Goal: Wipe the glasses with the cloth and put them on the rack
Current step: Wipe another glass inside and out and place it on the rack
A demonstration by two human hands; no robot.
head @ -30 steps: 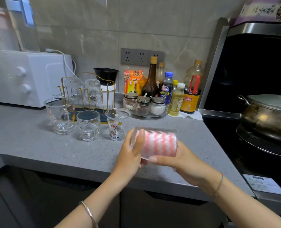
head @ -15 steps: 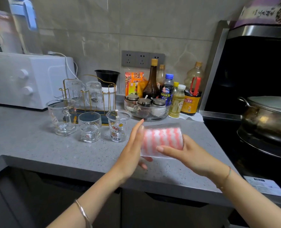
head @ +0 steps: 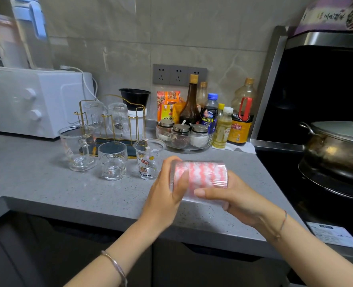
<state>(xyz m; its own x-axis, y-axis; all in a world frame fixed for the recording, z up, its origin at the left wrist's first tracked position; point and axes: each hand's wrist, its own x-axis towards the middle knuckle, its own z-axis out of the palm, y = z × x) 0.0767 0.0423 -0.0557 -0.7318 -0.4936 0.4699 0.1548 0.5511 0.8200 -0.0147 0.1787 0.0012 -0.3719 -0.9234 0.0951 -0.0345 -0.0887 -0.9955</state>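
Since half a second ago the left hand (head: 167, 189) has gone from a flat palm to a grip curled round the left end of the glass (head: 200, 183), which lies sideways above the worktop (head: 47, 183). The right hand (head: 239, 201) has its grip clamped on the other end (thumb across the front). A pink-striped cloth (head: 206, 172) fills the glass. Three more glasses (head: 113, 160) stand before the gold rack (head: 113, 121).
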